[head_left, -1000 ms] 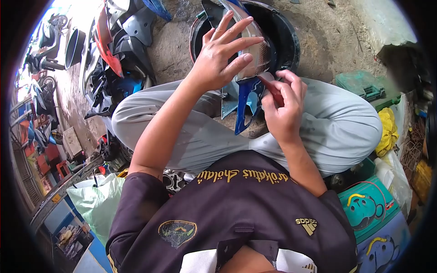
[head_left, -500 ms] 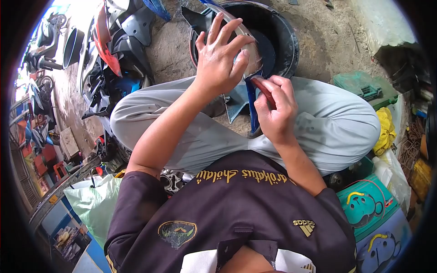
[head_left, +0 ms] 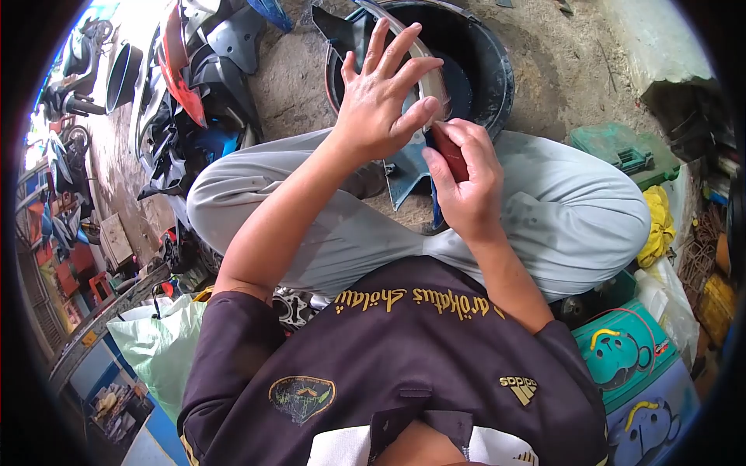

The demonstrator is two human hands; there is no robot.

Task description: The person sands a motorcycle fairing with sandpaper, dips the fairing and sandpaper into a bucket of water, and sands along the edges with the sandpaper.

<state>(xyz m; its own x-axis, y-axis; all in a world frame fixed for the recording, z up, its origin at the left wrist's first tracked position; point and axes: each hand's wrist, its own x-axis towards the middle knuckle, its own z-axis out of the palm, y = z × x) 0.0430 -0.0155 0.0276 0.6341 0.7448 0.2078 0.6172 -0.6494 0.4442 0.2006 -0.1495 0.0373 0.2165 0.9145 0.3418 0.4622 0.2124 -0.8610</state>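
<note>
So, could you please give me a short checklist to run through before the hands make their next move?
1. Right hand has hold of the red pad: ok, held between thumb and fingers.
2. Left hand placed at the curved panel: ok, fingers spread over it.
3. Left hand pressing firmly enough to steady the panel: cannot tell.
4. Left thumb well clear of the pad: not ok, I'd say; its tip sits very near the pad's upper end.
5. Panel over the black tub: ok, in part; its near end reaches outside the rim.
6. Water in the tub: cannot tell, too dark inside.
</note>
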